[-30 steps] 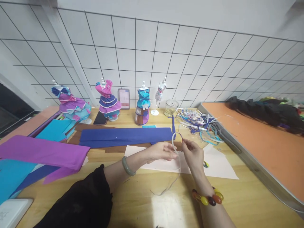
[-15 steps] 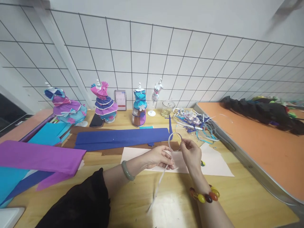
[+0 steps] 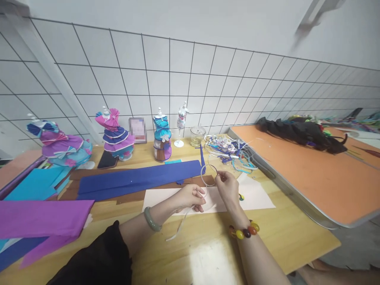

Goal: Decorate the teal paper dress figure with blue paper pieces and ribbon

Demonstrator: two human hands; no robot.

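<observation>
My right hand (image 3: 229, 190) pinches the edge of a thin, pale ring (image 3: 202, 179) and holds it upright over the table. Just left of it, my left hand (image 3: 190, 198) has thumb and fingers closed on a narrow pale strip (image 3: 180, 225), whose loose tail hangs toward the table's front. Whether the strip is joined to the ring cannot be made out. Beneath both hands lies a sheet of pale pink paper (image 3: 258, 194). A small yellow and dark object (image 3: 241, 196), partly hidden by my right hand, rests on that sheet.
Dark blue folded paper (image 3: 142, 178) lies on brown sheets behind my hands. Dressed miniature mannequins (image 3: 118, 136), a bare-topped one (image 3: 182, 120), a phone (image 3: 107, 159) and a glass bowl (image 3: 197, 136) line the wall. Strip scraps (image 3: 228, 148) are heaped beside an orange board (image 3: 285, 158). Purple paper (image 3: 44, 217) lies left.
The view has swung to the right, so the table's things appear further left. The strip's tail has shifted leftward and hangs shorter below my left hand. Both hands keep their holds.
</observation>
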